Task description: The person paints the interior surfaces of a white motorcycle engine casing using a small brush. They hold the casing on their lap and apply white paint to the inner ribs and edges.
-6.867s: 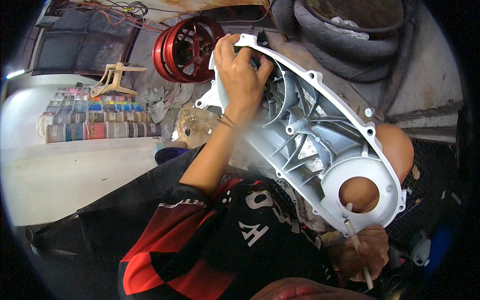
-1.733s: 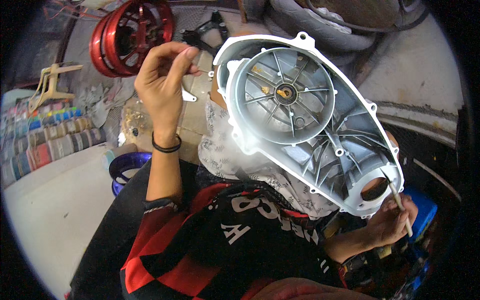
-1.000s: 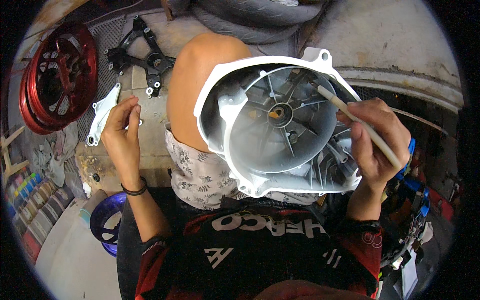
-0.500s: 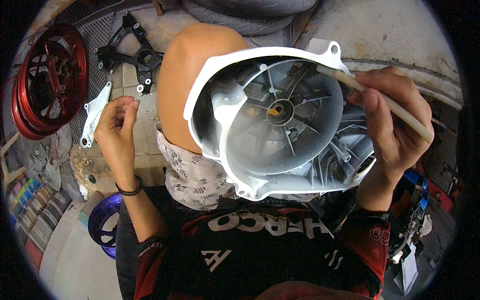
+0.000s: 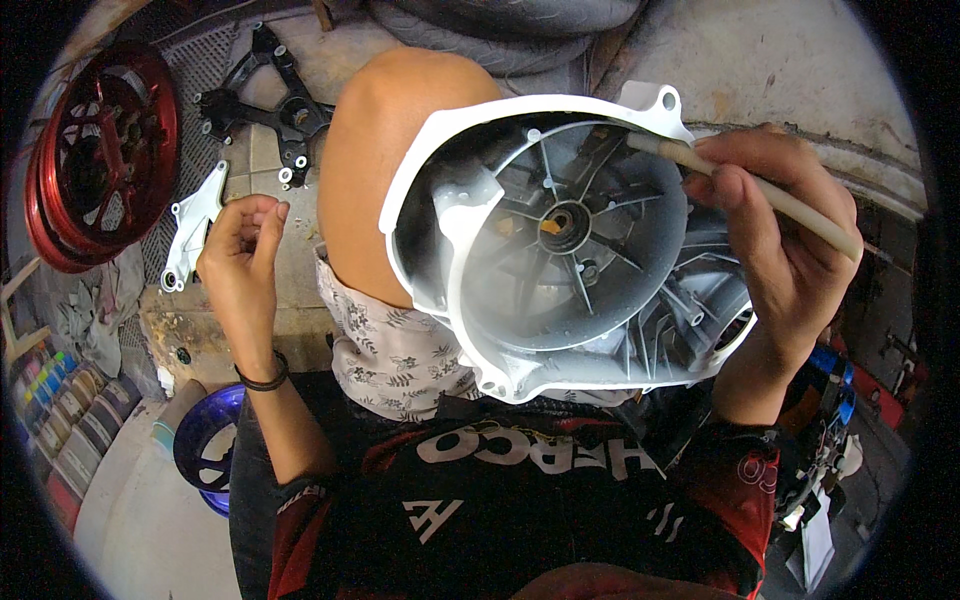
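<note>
A large engine casing [image 5: 470, 340], white along its edges and grey inside with ribs around a central hub, rests on my lap, its hollow side facing up. My right hand [image 5: 790, 230] pinches the pale handle of a slim paintbrush [image 5: 800, 208]. The brush's tip reaches over the casing's upper right inner wall; whether it touches there is hard to see. My left hand [image 5: 243, 250] hovers left of my knee, thumb and fingers drawn together with nothing visible in them. Just beyond it lies a white metal bracket [image 5: 190, 235].
Red wheel rims [image 5: 110, 150] stand at the far left, with a black star-shaped bracket [image 5: 275, 105] beside them. Tires [image 5: 510, 30] lie at the top. A blue-purple rim [image 5: 205, 430] and a row of bottles [image 5: 85, 420] are at lower left. Cables [image 5: 830, 430] hang at right.
The paintbrush and my right hand have shifted slightly left along the casing's inner wall. My left hand has moved a little right, its fingers still drawn together.
</note>
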`<control>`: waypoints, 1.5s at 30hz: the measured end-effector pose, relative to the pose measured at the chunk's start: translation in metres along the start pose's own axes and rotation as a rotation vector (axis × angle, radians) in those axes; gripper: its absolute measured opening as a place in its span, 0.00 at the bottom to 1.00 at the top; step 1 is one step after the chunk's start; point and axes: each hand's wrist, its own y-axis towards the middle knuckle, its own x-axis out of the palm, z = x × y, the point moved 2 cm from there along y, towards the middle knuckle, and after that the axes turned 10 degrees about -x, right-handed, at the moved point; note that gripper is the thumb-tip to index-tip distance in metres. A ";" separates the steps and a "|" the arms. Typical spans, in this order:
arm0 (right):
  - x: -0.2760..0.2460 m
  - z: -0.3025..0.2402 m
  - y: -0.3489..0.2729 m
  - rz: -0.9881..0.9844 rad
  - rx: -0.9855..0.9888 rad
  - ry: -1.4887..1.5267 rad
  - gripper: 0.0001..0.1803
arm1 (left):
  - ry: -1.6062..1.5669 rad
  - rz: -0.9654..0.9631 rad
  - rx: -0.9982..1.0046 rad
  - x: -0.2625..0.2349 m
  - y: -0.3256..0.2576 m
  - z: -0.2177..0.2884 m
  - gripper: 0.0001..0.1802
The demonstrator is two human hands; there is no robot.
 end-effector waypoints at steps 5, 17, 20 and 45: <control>0.000 0.000 0.001 -0.036 -0.001 0.010 0.09 | 0.020 -0.009 0.004 0.001 -0.002 0.001 0.07; -0.004 0.000 -0.009 0.098 0.007 0.128 0.10 | -0.013 0.002 0.025 -0.001 -0.003 -0.005 0.06; -0.001 -0.004 -0.008 0.080 -0.082 0.029 0.09 | -0.007 0.008 0.021 -0.001 -0.003 -0.005 0.06; -0.002 0.001 -0.004 -0.003 -0.074 0.058 0.09 | -0.002 0.012 0.019 -0.002 -0.003 -0.001 0.07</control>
